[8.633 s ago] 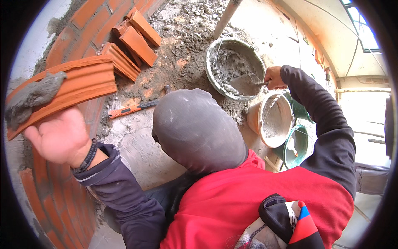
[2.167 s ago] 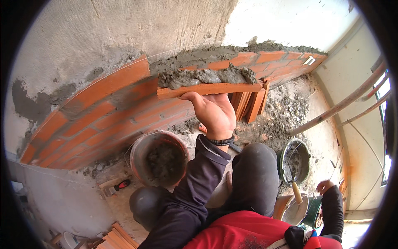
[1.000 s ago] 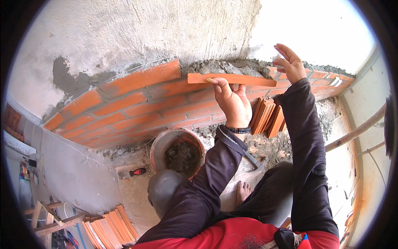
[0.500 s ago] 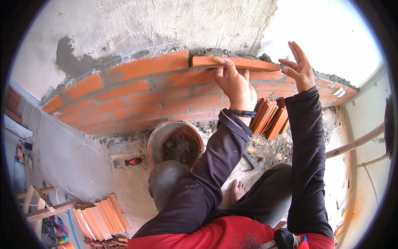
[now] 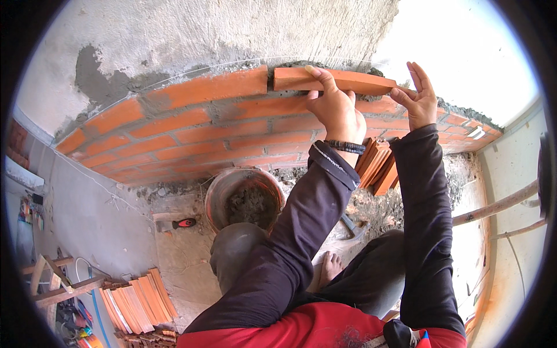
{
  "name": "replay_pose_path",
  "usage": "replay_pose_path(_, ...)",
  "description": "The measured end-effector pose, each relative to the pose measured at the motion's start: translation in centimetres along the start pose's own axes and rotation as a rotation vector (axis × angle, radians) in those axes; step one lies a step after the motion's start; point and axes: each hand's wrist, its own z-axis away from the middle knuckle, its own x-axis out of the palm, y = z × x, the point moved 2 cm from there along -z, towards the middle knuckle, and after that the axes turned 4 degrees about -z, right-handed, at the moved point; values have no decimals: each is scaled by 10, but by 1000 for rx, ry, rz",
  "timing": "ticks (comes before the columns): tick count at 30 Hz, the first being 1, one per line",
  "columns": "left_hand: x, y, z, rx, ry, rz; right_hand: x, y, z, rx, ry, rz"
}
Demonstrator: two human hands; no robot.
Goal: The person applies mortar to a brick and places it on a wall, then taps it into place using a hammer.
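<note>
A long, thin orange brick (image 5: 360,83) lies along the top of the brick wall (image 5: 243,127), over grey mortar (image 5: 307,64). My left hand (image 5: 339,113) grips it left of its middle, thumb over the upper edge and fingers beneath. At the brick's right end, my right hand (image 5: 422,104) pinches the corner between thumb and forefinger while its other fingers point up. A narrow gap separates the held brick from the laid brick (image 5: 217,85) on its left. A thin white string (image 5: 203,69) runs along the top course.
Below the wall stands a bucket of mortar (image 5: 213,197), close to my left knee. A red-and-black-handled trowel (image 5: 184,223) and a hammer (image 5: 352,226) lie on the floor. Loose bricks (image 5: 374,162) lean by the wall; more bricks (image 5: 139,304) are stacked at lower left. Wooden poles (image 5: 499,206) jut in from the right.
My right hand has come down and left onto the brick's right end. The brick has tipped so that more of its front face shows, and my left hand still holds it.
</note>
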Motion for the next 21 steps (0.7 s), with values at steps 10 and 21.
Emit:
replay_pose_path(10, 7, 8, -2, -15, -14, -21, 16, 10, 0, -19, 142, 148)
replay_pose_path(21, -12, -5, -3, 154, 160, -251, 27, 13, 1, -44, 256, 210)
